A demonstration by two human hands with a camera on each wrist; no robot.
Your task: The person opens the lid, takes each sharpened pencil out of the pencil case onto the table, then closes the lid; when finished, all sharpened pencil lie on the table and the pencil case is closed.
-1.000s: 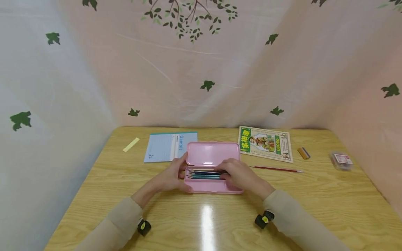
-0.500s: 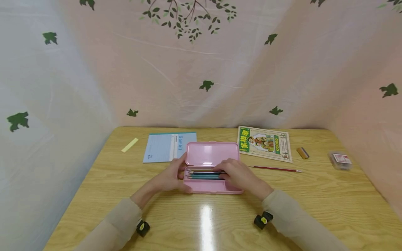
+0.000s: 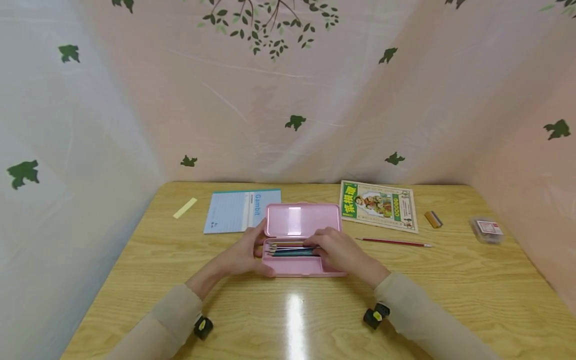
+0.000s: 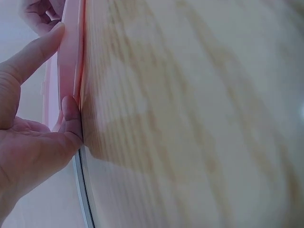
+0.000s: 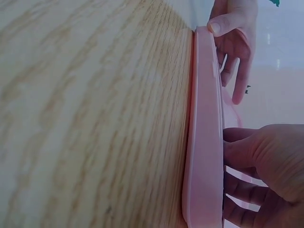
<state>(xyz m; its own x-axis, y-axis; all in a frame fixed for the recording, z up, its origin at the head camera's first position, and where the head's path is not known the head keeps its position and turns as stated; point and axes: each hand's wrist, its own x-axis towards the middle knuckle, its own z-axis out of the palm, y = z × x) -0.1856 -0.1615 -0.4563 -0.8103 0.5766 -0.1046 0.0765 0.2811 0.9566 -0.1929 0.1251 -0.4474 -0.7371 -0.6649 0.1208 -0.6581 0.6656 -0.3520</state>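
Note:
A pink pencil case (image 3: 292,267) lies on the table with its lid (image 3: 279,220) tipped back. Several pencils (image 3: 292,252) lie side by side in its rear compartment, sharpened tips toward the left. My left hand (image 3: 240,255) holds the case's left end, thumb at the front corner and fingers behind; the left wrist view shows the thumb pressed on the pink wall. Over the right part of the case, my right hand (image 3: 342,252) reaches in with bent fingers about the pencils, hiding their right ends. In the right wrist view its fingers (image 5: 242,190) dip past the rim.
Behind the case to the left lie a blue notebook (image 3: 229,212) and a yellow strip (image 3: 185,208). To the right are a green-and-cream booklet (image 3: 380,206), a red pencil (image 3: 396,242), a small orange-brown block (image 3: 433,219) and a clear box with a label (image 3: 488,230).
The pencils inside the case have shifted under my right fingers; yellow and pink ones now show toward the back. My left hand keeps its hold on the case.

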